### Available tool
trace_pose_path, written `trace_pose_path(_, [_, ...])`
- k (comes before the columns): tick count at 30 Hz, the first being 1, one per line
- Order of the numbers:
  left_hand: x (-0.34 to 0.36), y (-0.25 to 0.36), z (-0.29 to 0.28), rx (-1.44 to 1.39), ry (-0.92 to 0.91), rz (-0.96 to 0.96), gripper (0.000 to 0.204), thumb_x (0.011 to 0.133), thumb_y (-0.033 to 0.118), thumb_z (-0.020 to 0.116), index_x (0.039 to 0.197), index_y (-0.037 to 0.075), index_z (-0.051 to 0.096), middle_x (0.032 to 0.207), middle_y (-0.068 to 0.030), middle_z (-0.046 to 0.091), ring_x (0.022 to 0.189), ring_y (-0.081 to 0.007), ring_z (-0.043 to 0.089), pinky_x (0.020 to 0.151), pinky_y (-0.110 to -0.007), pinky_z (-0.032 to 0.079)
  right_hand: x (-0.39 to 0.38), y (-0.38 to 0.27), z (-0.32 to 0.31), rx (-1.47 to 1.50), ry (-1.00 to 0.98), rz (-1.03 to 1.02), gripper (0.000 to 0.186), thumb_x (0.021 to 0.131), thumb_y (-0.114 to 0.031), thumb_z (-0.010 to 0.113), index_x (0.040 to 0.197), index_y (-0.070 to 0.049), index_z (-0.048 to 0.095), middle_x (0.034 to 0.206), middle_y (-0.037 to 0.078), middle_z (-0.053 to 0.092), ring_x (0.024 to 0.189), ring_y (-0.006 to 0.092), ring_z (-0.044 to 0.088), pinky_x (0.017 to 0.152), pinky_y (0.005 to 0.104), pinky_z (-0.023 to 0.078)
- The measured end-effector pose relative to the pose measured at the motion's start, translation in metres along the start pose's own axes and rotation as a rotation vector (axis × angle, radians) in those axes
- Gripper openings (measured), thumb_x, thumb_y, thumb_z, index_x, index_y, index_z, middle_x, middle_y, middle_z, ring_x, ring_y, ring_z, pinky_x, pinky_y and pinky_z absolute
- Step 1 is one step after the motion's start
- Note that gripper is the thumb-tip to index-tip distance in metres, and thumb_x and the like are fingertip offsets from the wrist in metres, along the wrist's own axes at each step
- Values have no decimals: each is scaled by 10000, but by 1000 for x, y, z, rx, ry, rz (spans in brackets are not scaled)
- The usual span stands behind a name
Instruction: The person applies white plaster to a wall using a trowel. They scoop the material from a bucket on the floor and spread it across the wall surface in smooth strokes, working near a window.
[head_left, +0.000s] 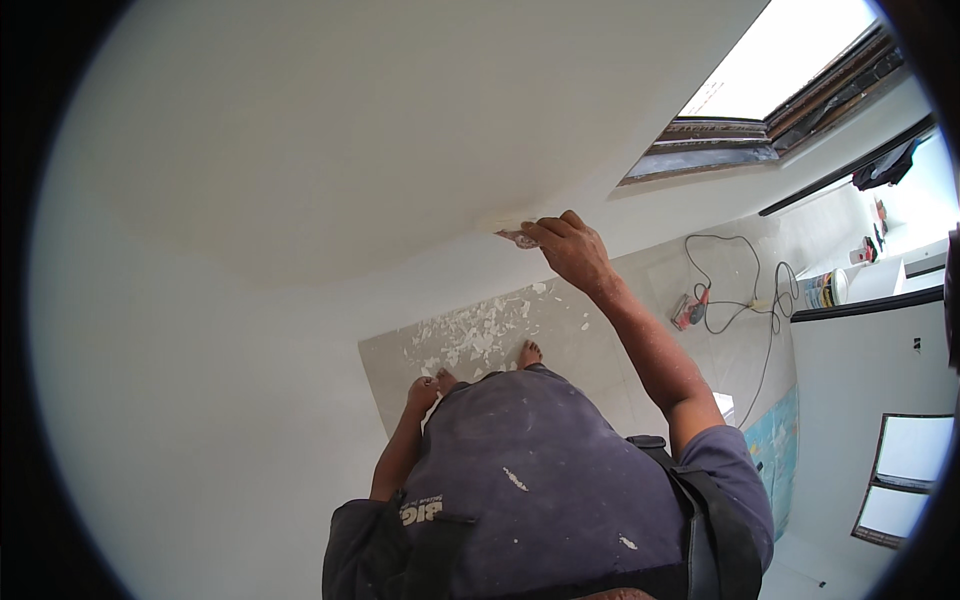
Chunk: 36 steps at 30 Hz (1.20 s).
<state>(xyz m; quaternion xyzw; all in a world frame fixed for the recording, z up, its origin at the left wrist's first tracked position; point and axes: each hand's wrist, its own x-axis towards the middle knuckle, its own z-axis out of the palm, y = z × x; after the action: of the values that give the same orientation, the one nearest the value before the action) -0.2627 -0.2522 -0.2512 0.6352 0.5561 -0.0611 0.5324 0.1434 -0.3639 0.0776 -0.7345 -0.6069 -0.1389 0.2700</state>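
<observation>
My right hand (575, 250) reaches out with its fingers wrapped around a putty knife (517, 238). The blade of the knife lies against the white wall (300, 180), where a damp-looking smear shows around it. Most of the handle is hidden in my palm. Low beside my body hangs my left hand (423, 390), its fingers curled closed near my left foot. Whatever it may hold is hidden.
White flakes (475, 330) litter the tiled floor by my bare feet. To the right lie a red power tool (690, 310) and a looping dark cable (750, 245). A bucket (827, 288) stands at a doorway. An open window (760, 70) is at upper right.
</observation>
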Motion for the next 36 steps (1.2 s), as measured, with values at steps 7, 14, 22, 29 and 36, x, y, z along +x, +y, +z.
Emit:
trace_pose_path(7, [0, 9, -10, -7, -73, -81, 368, 938, 286, 545, 1165, 1, 592, 998, -122, 685, 769, -184, 664, 677, -330, 525, 26, 3, -56, -24, 306, 50, 312, 726, 20, 704, 1021, -81, 713, 969, 63, 716, 802, 240, 638, 727, 358, 532])
trace_pose_path(14, [6, 4, -10, 72, -47, 7, 351, 905, 266, 584, 1122, -8, 622, 964, -129, 695, 779, -191, 671, 694, -335, 527, 43, 11, -107, -121, 568, 29, 250, 742, 18, 707, 979, -58, 717, 930, 83, 718, 752, 227, 638, 676, 329, 527])
trace_pose_path(22, [9, 13, -14, 51, -55, -21, 360, 917, 252, 580, 1171, -1, 615, 978, -130, 696, 799, -186, 673, 693, -333, 527, -9, 6, -7, 944, 392, 673, 179, 890, -58, 668, 1054, 12, 678, 967, 71, 704, 927, 122, 626, 828, 279, 492])
trace_pose_path(29, [9, 10, -25, 2, -74, -42, 342, 933, 271, 560, 1135, 1, 617, 945, -116, 692, 740, -178, 657, 680, -331, 524, -9, 52, 61, 901, 60, 709, 226, 916, -147, 630, 1064, 13, 694, 1049, 92, 713, 964, 160, 645, 873, 299, 487])
trace_pose_path(36, [5, 11, -26, 12, -36, -17, 317, 902, 264, 559, 1059, 2, 644, 862, -95, 694, 685, -163, 653, 653, -321, 522, -2, 46, 67, 954, 253, 676, 206, 912, -48, 604, 1098, 14, 668, 1093, 91, 701, 980, 153, 653, 895, 301, 507])
